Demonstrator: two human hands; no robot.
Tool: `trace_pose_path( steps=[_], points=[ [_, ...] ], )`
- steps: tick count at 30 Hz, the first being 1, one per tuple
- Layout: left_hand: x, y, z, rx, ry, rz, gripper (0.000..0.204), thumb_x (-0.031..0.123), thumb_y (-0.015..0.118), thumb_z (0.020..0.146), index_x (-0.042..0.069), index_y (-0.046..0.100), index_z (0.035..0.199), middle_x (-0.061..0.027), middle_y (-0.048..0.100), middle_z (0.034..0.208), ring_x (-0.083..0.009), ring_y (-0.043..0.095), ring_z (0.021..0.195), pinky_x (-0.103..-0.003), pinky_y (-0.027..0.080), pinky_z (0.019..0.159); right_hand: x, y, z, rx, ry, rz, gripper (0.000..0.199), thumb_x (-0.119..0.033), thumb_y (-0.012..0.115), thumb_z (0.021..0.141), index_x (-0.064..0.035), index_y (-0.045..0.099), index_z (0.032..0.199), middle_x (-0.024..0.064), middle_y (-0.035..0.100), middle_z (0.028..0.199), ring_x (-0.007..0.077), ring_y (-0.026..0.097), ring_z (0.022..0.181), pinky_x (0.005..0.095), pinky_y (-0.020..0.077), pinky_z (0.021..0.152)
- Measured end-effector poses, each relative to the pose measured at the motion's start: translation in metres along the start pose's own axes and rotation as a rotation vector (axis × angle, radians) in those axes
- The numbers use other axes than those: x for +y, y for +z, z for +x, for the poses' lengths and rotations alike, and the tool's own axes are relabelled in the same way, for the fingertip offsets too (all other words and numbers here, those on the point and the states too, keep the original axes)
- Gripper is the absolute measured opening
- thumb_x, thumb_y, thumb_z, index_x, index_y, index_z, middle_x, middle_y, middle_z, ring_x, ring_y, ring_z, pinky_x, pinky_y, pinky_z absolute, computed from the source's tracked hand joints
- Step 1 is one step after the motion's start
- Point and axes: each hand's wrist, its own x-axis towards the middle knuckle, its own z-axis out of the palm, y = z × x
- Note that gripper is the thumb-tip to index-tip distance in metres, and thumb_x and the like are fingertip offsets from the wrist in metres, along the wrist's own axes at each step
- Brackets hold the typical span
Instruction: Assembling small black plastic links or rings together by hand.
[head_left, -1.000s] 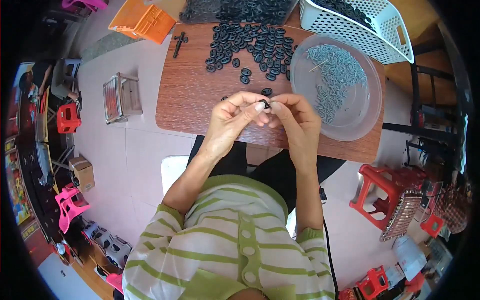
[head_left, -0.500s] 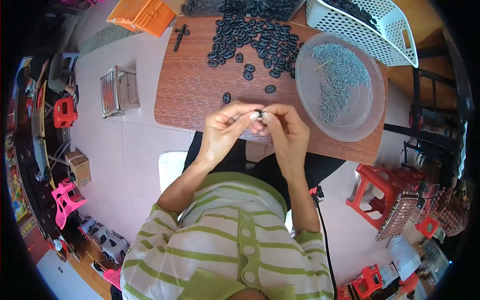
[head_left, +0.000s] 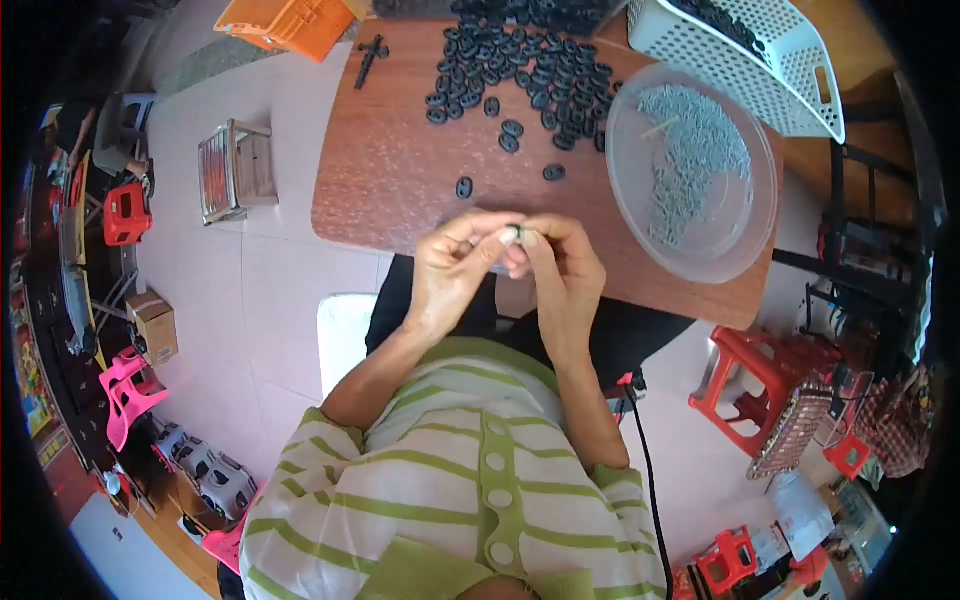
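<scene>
Head view: both hands met over the near edge of the brown wood-grain table, fingers curled nearly closed. Left hand pinched a small dark piece between thumb and fingertips; right hand had thumb and fingertips closed at the same spot, though whether it gripped the piece itself or something against it could not be told. Of the held piece only a small blackish patch showed; its outline was covered by the fingertips. Black oval pieces lay crowded on the far half of the table, flat, rounded at the ends, faintly glossy; several showed two holes side by side. Two lone ovals, one at left and one at right, sat just beyond the hands, apart from each other. Right of the cluster stood a round translucent tub containing many slim grey pins, heaped unevenly, with one pale stick among them. White perforated basket, holding black pieces, stood behind the tub.
</scene>
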Motion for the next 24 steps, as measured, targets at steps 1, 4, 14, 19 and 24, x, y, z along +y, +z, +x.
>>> trace_pose_path(
  steps=[1, 4, 14, 19, 24],
  points=[
    [0.001, -0.002, 0.0, 0.011, 0.0, -0.003, 0.019, 0.004, 0.057, 0.093, -0.004, 0.062, 0.11, -0.0082, 0.066, 0.084, -0.0103, 0.062, 0.073, -0.023, 0.052, 0.069, 0.001, 0.0, -0.002, 0.001, 0.007, -0.003, 0.008, -0.005, 0.06, 0.09, 0.0013, 0.062, 0.095, 0.0014, 0.061, 0.083, 0.0062, 0.057, 0.069, 0.0195, 0.0476, 0.062],
    [0.0, -0.009, 0.0, 0.01, 0.009, -0.083, 0.019, 0.005, 0.058, 0.092, -0.004, 0.062, 0.109, -0.0087, 0.066, 0.086, -0.0107, 0.061, 0.075, -0.024, 0.051, 0.071, -0.002, -0.001, 0.006, -0.132, 0.025, 0.101, 0.011, -0.004, 0.06, 0.09, 0.0013, 0.063, 0.099, 0.0039, 0.064, 0.092, 0.007, 0.059, 0.074, 0.0209, 0.049, 0.062],
    [0.008, -0.022, 0.007, 0.075, -0.021, -0.129, 0.019, 0.007, 0.058, 0.092, -0.005, 0.062, 0.107, -0.0118, 0.066, 0.093, -0.0136, 0.062, 0.078, -0.026, 0.05, 0.073, -0.011, -0.008, 0.048, 0.056, -0.362, -0.89, 0.028, -0.013, 0.065, 0.085, -0.0008, 0.054, 0.107, 0.0164, 0.058, 0.09, 0.0316, 0.061, 0.076, 0.0389, 0.0479, 0.063],
    [0.012, -0.02, 0.007, 0.034, -0.011, -0.139, 0.018, 0.007, 0.058, 0.092, -0.004, 0.062, 0.106, -0.0118, 0.066, 0.093, -0.0139, 0.062, 0.079, -0.027, 0.05, 0.073, -0.012, 0.0, 0.058, 0.142, -0.418, -1.046, 0.029, -0.015, 0.07, 0.081, 0.0013, 0.056, 0.1, 0.016, 0.057, 0.078, 0.0321, 0.056, 0.068, 0.0397, 0.0445, 0.062],
    [0.011, -0.022, 0.004, 0.049, -0.014, -0.141, 0.018, 0.007, 0.059, 0.092, -0.004, 0.062, 0.106, -0.0117, 0.066, 0.094, -0.0142, 0.063, 0.078, -0.027, 0.051, 0.073, -0.011, 0.002, 0.061, 0.091, -0.39, -1.094, 0.023, -0.012, 0.068, 0.082, 0.0026, 0.054, 0.093, 0.0189, 0.057, 0.08, 0.0355, 0.056, 0.069, 0.0426, 0.0438, 0.063]
  ],
)
